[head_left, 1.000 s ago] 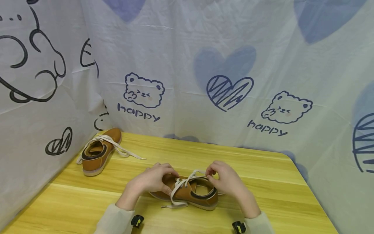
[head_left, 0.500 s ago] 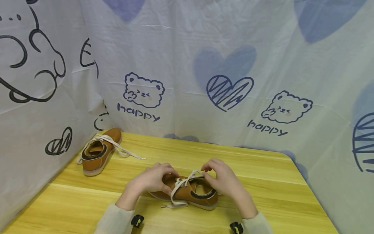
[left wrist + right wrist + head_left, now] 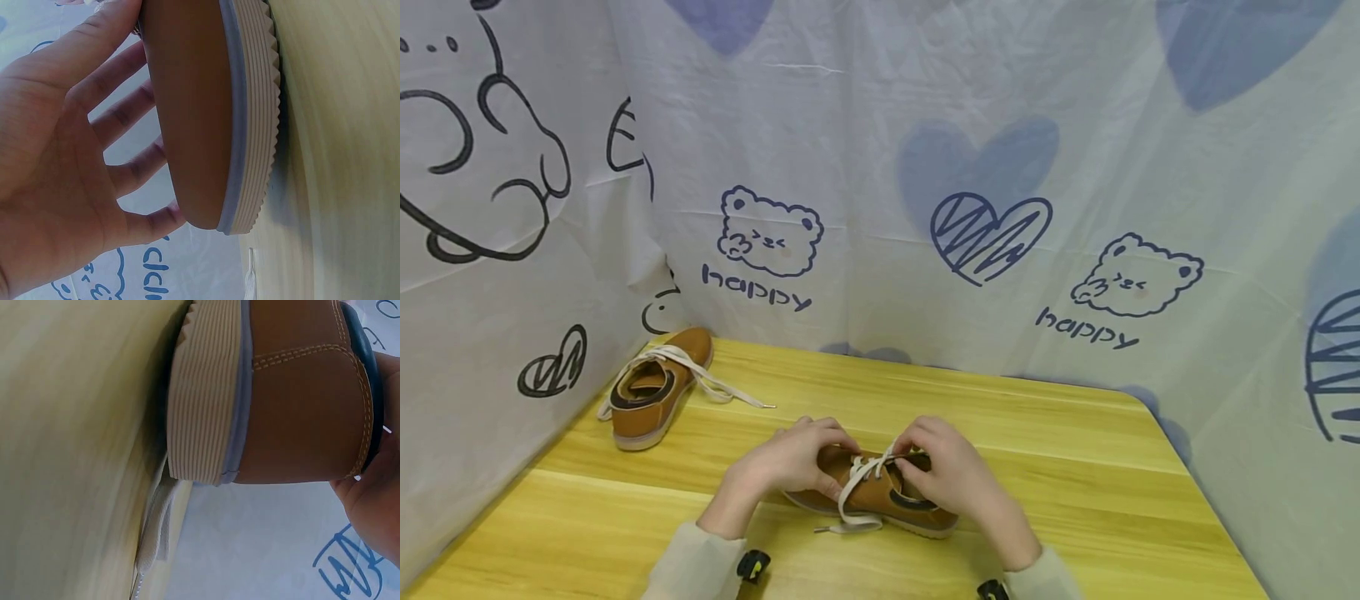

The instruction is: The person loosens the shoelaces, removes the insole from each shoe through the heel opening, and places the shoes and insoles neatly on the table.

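Note:
A brown lace-up shoe (image 3: 872, 493) with a ribbed pale sole lies on its sole on the table, toe to the left. My left hand (image 3: 801, 458) holds its front part, thumb on the near side and fingers on the far side; the left wrist view shows the palm away from the upper. Above the shoe opening is my right hand (image 3: 946, 471), thumb and forefinger pinching the white shoelace (image 3: 880, 463) close to the tongue. One lace end (image 3: 853, 527) trails on the near side, another (image 3: 156, 525) behind the heel. The right fingertips are hidden in the right wrist view.
A second brown shoe (image 3: 643, 417) sits at the table's left back edge, its loose lace (image 3: 730, 392) stretching right. The yellow wood-grain table (image 3: 1075, 500) meets a white printed curtain (image 3: 880, 167) at the back and left.
My right hand has moved left along the lace, from over the heel side of the opening to the tongue. The left hand and both shoes have stayed put.

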### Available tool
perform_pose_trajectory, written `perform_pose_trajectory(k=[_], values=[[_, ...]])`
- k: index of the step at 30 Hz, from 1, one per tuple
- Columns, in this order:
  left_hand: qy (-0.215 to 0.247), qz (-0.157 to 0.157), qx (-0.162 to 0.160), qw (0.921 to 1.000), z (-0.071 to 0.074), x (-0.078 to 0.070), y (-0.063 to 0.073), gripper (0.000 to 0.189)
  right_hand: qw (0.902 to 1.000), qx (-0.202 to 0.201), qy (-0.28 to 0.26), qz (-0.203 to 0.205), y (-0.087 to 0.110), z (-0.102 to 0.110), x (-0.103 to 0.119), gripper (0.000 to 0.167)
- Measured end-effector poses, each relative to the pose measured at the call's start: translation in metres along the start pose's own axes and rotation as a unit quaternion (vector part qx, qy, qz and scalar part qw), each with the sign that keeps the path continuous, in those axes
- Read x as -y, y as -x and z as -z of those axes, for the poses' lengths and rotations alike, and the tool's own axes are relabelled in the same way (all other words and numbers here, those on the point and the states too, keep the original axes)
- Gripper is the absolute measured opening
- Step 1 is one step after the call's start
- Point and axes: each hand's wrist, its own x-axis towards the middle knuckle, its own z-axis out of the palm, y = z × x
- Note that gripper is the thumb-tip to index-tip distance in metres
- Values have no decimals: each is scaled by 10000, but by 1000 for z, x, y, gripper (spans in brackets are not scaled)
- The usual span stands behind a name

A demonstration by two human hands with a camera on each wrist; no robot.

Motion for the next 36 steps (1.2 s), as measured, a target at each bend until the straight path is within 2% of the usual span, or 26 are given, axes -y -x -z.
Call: perform_pose_trajectory(k=[8, 15, 21, 25, 29, 36], values=[[4, 20, -2, 10000, 1, -1, 0, 57, 9999, -82, 140, -33, 0, -1, 2, 15], [50, 42, 28, 10000, 2, -2, 1, 58, 9990, -354, 238, -94, 2, 6, -6, 15], [68, 41, 22, 10000, 2, -4, 2, 59, 9977, -403, 256, -471, 5, 17, -15, 15], [57, 72, 40, 9999, 2, -4, 3, 59, 9965, -256, 226, -758, 7, 23, -20, 16], [46, 69, 42, 10000, 2, -3, 3, 59, 9947, 91, 191, -1011, 8, 26, -22, 17], [79, 51, 39, 9999, 1, -3, 1, 59, 9917, 441, 149, -1199, 9, 27, -22, 11]])
